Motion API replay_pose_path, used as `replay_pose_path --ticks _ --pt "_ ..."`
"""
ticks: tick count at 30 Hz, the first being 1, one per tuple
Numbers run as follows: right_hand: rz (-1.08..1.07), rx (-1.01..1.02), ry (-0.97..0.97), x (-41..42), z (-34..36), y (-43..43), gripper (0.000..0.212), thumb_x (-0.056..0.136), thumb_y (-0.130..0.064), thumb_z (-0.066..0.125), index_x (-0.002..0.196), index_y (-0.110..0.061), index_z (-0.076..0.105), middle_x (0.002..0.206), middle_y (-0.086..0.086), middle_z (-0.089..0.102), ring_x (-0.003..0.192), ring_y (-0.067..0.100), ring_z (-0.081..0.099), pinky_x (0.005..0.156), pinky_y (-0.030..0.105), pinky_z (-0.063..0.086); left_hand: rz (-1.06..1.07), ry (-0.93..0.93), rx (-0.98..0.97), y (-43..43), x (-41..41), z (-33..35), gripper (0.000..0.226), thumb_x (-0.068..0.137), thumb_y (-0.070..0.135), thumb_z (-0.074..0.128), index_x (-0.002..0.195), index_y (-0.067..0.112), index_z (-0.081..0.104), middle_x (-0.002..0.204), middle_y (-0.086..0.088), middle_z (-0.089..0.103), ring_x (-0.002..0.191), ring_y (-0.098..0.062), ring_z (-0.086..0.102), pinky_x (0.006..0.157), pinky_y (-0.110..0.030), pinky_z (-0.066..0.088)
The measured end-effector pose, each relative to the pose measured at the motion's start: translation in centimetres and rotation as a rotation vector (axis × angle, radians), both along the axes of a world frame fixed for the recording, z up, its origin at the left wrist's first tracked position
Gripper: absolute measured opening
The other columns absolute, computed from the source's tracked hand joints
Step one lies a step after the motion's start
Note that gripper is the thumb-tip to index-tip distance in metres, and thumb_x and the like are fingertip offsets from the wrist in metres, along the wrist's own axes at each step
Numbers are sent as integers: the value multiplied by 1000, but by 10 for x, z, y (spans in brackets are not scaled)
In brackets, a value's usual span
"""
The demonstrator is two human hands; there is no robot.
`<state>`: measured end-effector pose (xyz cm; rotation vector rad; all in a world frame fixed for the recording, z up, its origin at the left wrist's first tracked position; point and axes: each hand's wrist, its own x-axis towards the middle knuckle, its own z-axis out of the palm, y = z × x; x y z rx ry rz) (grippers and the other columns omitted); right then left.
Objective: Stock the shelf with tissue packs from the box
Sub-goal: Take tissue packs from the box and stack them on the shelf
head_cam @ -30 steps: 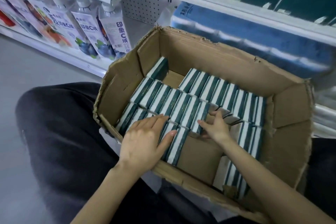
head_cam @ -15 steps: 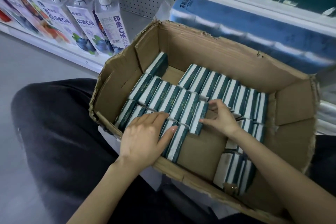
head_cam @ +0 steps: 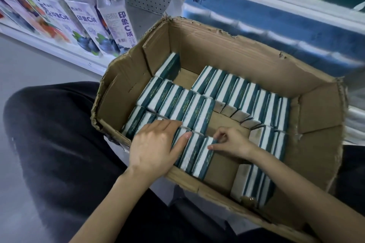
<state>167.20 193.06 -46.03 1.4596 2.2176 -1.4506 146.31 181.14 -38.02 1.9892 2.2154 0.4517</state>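
Left hand [head_cam: 156,150] flat on tissue packs [head_cam: 189,108]; right hand [head_cam: 231,142] pinches the end pack [head_cam: 204,160] (bare box floor [head_cam: 223,171] beside).

Left hand [head_cam: 158,147]: palm down, fingers straight and held together, laid flat on the tissue packs [head_cam: 134,124]. Thumb spread out to the right, its tip touching a pack top. Wrist level, bare forearm running back toward the bottom edge of the view.

Right hand [head_cam: 231,142]: fingers curled, knuckles up, thumb and fingertips [head_cam: 217,137] pinching the far end of the end tissue pack [head_cam: 202,160]. Wrist bent slightly, bare forearm entering from the lower right. The two hands were near each other, not touching.
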Motion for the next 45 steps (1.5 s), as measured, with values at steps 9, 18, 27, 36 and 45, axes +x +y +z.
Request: replay_pose_path --ticks 9,18,27,36,45 --pt "-61 12 36 -2 -1 -10 25 79 -22 77 61 -22 60 71 -7 64 76 11 61 78 31 51 0 -24 13 0 0 -1 50 96 54 32 102 23 71 90 8 72 81 -16 67 60 -26 46" --pt "-51 227 84 9 80 19 30 87 -17 68 61 -13 53 77 -2 61 79 8 59 76 30 47 68 -534 81 11 -8 21 43 94 55 37 115 31 65 118 18 64 107 1 59 82 -20 49" --pt "-707 299 635 -10 227 81 23 89 -11 66 68 -4 58 83 6 68 91 10 68 76 29 59 -87 -921 327 102 2 109 56 91 52 38 142 30 40 141 16 47 131 2 41 108 -22 36" --pt "-741 582 846 -61 312 135 58 59 -49 78 106 -25 54 99 -8 65 91 -1 64 86 26 53 -166 -987 481 202 -24 195 64 86 64 35 146 41 31 145 34 32 133 18 23 115 -19 20" --pt "-579 1038 573 -83 334 264 43 72 -30 82 102 -24 52 101 3 64 88 22 60 78 36 49 -64 -846 321 320 -89 263 71 97 57 35 154 30 5 153 6 34 138 -15 35 118 -41 23"
